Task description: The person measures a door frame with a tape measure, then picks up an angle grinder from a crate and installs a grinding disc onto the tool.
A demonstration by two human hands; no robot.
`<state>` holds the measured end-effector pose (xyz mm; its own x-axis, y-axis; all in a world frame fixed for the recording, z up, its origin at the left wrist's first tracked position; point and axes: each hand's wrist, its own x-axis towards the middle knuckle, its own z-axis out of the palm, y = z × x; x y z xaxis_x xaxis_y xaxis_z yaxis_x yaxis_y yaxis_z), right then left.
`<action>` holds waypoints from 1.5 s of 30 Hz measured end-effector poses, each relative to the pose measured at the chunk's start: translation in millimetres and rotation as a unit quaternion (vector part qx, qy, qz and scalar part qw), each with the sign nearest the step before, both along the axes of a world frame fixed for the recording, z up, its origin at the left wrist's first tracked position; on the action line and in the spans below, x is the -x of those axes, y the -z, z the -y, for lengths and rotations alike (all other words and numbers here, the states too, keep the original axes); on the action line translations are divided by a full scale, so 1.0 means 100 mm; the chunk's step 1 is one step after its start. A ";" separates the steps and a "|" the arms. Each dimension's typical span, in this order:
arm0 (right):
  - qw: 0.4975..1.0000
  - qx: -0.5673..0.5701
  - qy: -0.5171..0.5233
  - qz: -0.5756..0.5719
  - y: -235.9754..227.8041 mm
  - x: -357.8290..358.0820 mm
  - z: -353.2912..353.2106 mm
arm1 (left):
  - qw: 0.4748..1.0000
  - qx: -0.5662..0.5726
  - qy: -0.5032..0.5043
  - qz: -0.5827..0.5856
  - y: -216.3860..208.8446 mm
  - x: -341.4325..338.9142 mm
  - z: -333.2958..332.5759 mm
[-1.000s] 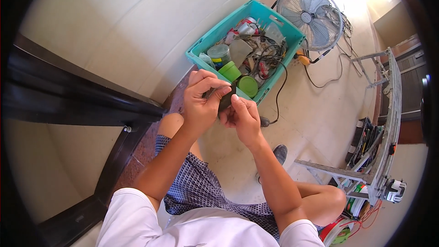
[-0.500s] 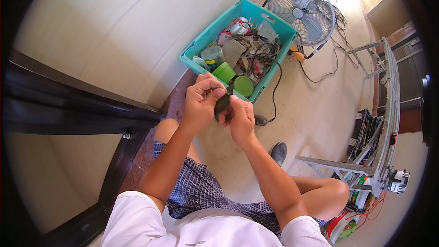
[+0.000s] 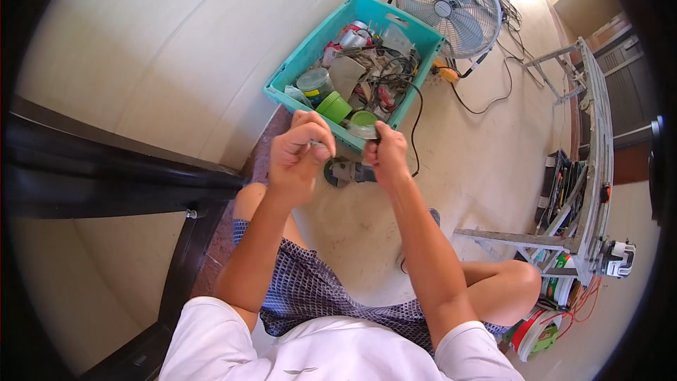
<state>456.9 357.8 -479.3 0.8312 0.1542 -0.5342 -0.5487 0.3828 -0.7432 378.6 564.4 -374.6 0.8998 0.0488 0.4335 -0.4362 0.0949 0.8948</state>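
- Dark rail (image 3: 106,176) on the far left, running across the pale floor (image 3: 162,49); well apart from the hands.
- Left hand (image 3: 300,155) is curled tight, fingertips pinching a small pale part (image 3: 319,145); can't tell what the part is.
- Angle grinder (image 3: 345,171) sits between the two hands, low and just in front of the knees, disc end toward the left hand. Mostly hidden by the fingers.
- Right hand (image 3: 384,155) is closed around the grinder body, thumb up by a small greenish piece at the top.
- Black cord (image 3: 416,134) runs from the grinder up past the crate edge.
- Teal crate (image 3: 293,70) stands just beyond the hands, near wall almost touching the knuckles. Inside: green tub (image 3: 333,106), a clear jar (image 3: 312,83), a grey sheet, tangled black wires (image 3: 391,74), a red-and-silver can.
- Floor fan (image 3: 448,7) behind the crate's right corner, cables trailing right.
- Metal frame (image 3: 585,169) at far right, with tools and red wire around its base.
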 end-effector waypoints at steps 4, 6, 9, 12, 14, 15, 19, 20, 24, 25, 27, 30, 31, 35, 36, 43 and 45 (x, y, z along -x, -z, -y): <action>0.992 0.057 -0.050 0.104 -0.01 0.06 0.17 | 0.968 -0.088 -0.092 -0.215 0.27 0.03 -0.38; 0.983 0.050 -0.087 0.155 -0.25 0.09 0.13 | 0.882 -0.399 -0.128 -0.216 0.72 0.04 -0.62; 0.971 0.070 -0.136 0.184 -0.38 0.13 0.06 | 0.845 -0.488 -0.160 -0.150 0.88 0.11 -0.56; 0.972 0.068 -0.159 0.160 -0.57 0.22 0.00 | 0.949 -0.013 0.015 -0.316 0.53 0.06 -0.20; 0.969 0.067 -0.174 0.161 -0.61 0.24 -0.06 | 0.966 -0.033 -0.078 -0.246 0.42 0.07 0.06; 0.967 0.069 -0.179 0.170 -0.60 0.26 -0.07 | 0.969 -0.043 -0.123 -0.208 0.40 0.07 0.11; 0.958 0.088 -0.185 0.198 -0.63 0.27 -0.13 | 0.949 -0.227 -0.193 -0.107 0.35 0.05 0.06; 0.958 0.082 -0.193 0.195 -0.65 0.27 -0.14 | 0.947 -0.244 -0.190 -0.082 0.36 0.03 0.04; 0.975 0.007 -0.170 0.144 -0.62 0.26 -0.16 | 0.920 -0.324 -0.215 0.053 0.32 -0.02 0.06; 0.981 -0.024 -0.150 0.121 -0.59 0.26 -0.16 | 0.905 -0.346 -0.228 0.097 0.30 -0.03 0.08; 0.988 -0.067 -0.119 0.068 -0.60 0.33 -0.26 | 0.893 -0.364 -0.234 0.124 0.29 -0.03 0.06; 0.992 -0.034 -0.101 0.064 -0.60 0.34 -0.33 | 0.888 -0.385 -0.225 0.117 0.27 -0.02 0.04; 0.989 0.004 -0.105 0.102 -0.56 0.32 -0.35 | 0.888 -0.390 -0.220 0.106 0.27 -0.02 0.04; 0.952 0.182 -0.087 0.229 -0.54 0.21 -0.41 | 0.926 -0.284 -0.240 -0.068 0.36 0.10 0.23; 0.937 0.216 -0.078 0.264 -0.50 0.17 -0.45 | 0.934 -0.231 -0.248 -0.116 0.38 0.12 0.28; 0.963 0.157 -0.060 0.209 -0.13 -0.17 -0.06 | 0.936 -0.292 -0.164 -0.103 0.36 0.56 0.58; 0.969 0.066 -0.141 0.191 -0.38 -0.08 -0.11 | 0.901 -0.381 -0.169 -0.119 0.64 0.62 0.31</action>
